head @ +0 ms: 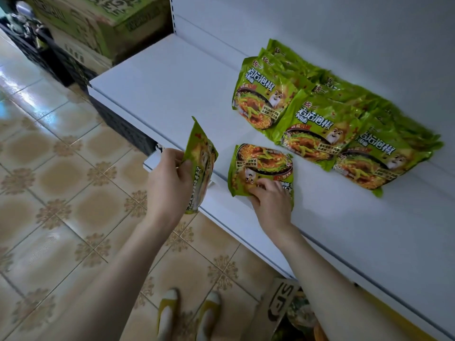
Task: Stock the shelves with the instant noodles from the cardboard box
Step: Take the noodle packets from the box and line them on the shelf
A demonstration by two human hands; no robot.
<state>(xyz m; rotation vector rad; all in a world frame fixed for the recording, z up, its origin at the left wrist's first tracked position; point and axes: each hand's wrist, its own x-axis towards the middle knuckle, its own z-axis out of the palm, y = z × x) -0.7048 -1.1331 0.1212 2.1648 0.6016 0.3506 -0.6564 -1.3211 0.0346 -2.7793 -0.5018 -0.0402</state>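
Head cam, looking down on a flat white metal shelf (160, 89) with a white back panel behind it. The left hand (170, 185) pinches a glossy green plastic upright packet (200, 156) of instant noodles, thumb on the printed face and fingers wrapped round the back. That pack stands on its edge right at the shelf's front edge, partly hanging out over the floor side. The right hand (269, 200) is on a second green plastic flat packet (263, 163), which lies face up on the shelf close to the front edge, print upside down to the camera. Its fingers are bent and clamped on the pack's near end. Further back, on the right half of the shelf, the green stocked packets (320, 114) lean against each other in overlapping rows that reach the back panel, and the flat packet sits just in front of them. Below the shelf's front edge there's a brown cardboard box (280, 306) with black lettering. It's open, with more green packs showing inside, and half hidden by the right forearm. It sits on a glossy beige patterned tile floor (61, 193), next to a pair of yellow and white shoes (189, 313). Past the shelf's left end are stacked green printed cartons (105, 23) with black lattice crates (69, 62) below them.
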